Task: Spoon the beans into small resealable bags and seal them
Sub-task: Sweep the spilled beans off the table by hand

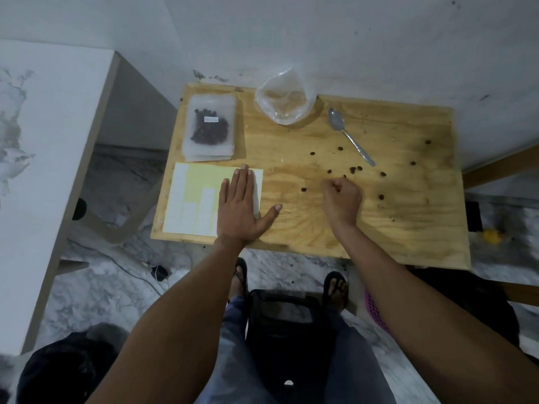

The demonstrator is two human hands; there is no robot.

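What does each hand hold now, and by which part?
The left hand holds nothing; it lies flat on the label sheet. The right hand is curled among loose beans; whether it holds any cannot be told.

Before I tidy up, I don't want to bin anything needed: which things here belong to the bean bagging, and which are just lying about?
Belongs to the job:
filled bag on the bag stack
spoon
loose beans
clear plastic bag
label sheet under the left hand
right hand, fingers curled

Just lying about:
sandals
cable on the floor
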